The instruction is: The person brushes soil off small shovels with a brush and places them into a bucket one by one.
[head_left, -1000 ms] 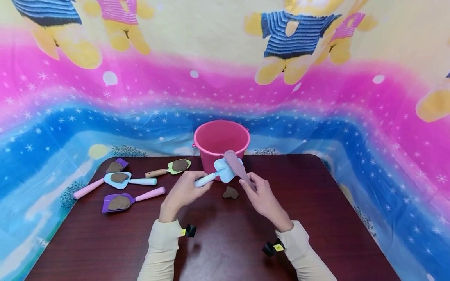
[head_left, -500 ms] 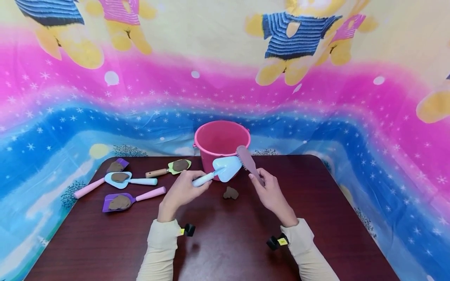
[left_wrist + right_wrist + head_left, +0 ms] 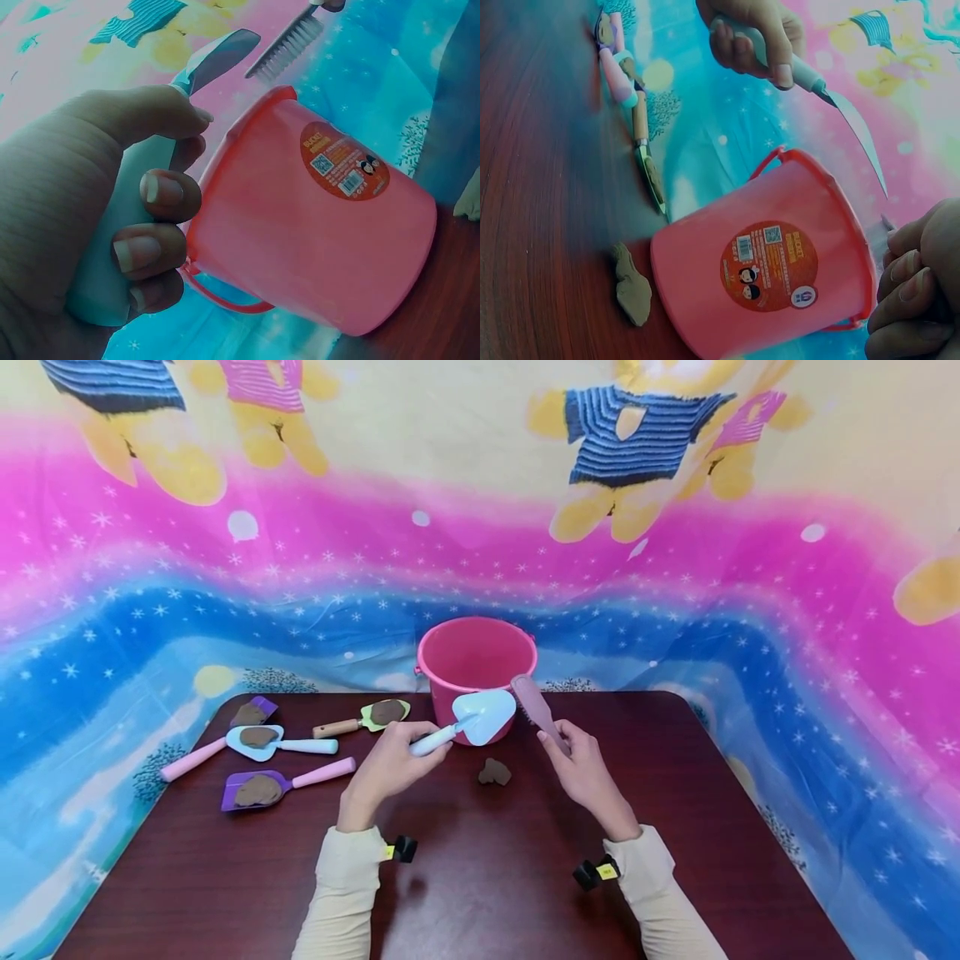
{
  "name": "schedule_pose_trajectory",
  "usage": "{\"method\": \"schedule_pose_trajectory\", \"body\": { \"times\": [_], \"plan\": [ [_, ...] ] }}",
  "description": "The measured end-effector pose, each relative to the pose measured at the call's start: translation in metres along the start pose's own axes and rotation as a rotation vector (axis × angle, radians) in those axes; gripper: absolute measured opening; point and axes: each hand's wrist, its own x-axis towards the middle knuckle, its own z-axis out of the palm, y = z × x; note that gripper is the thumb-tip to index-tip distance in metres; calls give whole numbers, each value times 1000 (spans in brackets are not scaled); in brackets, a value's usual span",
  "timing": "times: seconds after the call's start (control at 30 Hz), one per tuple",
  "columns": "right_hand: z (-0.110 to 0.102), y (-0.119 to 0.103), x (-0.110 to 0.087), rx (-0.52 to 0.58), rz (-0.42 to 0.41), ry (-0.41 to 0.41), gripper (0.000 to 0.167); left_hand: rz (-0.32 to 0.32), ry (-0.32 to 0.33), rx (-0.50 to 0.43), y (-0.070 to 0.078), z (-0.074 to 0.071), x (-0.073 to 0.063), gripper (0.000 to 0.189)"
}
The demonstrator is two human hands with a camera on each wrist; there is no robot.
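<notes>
Clock centred on bucket (image 3: 442, 697), head view. Four clay-topped shovels (image 3: 322, 772) around 8, clay lump (image 3: 494, 772) on table (image 3: 472, 877) at 6. Left hand (image 3: 393, 764) grips blue trowel (image 3: 486, 717), blade at 6, blocking part of bucket wall. Right hand (image 3: 588, 777) grips brush (image 3: 530, 695) at 4, just off blade. Wrist views add sticker (image 3: 769, 266): "BUCKET", QR code, barcode. Left wrist view shows white bristles (image 3: 292, 49); head view, mostly brush back.
</notes>
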Motion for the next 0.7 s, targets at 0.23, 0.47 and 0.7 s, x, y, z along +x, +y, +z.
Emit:
{"method": "schedule_pose_trajectory", "body": {
  "times": [0.23, 0.47, 0.7],
  "plan": [
    [-9, 5, 2, -23, 3, 11, 23, 9, 18, 6, -1, 3, 2, 11],
    [-25, 12, 5, -48, 15, 10, 22, 13, 48, 19, -4, 5, 2, 12],
    [-36, 21, 7, -92, 30, 7, 21, 23, 108, 48, -6, 7, 2, 19]
  ]
}}
